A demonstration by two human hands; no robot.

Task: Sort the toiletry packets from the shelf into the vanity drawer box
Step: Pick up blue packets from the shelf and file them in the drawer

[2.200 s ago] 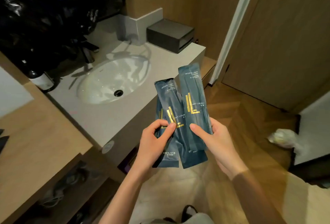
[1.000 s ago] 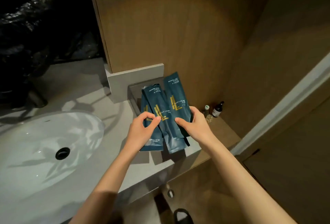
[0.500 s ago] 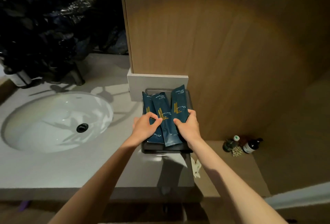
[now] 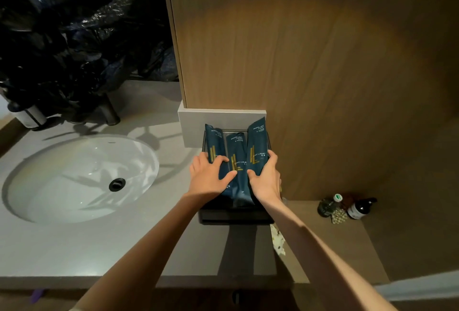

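Observation:
Three dark blue toiletry packets with gold lettering lie fanned over the top of the dark drawer box (image 4: 236, 216) at the right end of the counter. My left hand (image 4: 211, 174) rests on the left packet (image 4: 214, 139) with fairly straight fingers, its thumb on the middle packet (image 4: 237, 152). My right hand (image 4: 265, 176) grips the right packet (image 4: 257, 139), fingers round its right edge and thumb on its face. The box's drawer front looks closed; the packets hide the box top.
A white sink (image 4: 74, 176) sits in the grey counter to the left, with a faucet (image 4: 110, 112) and a dispenser (image 4: 32, 117) behind it. A wooden wall panel rises right behind the box. Two small bottles (image 4: 357, 209) stand on a lower wooden ledge (image 4: 323, 248) at the right.
I carried the packets from in front of me to the box and lowered them onto it. My hands have moved apart, fanning the packets wider, and my left fingers have flattened.

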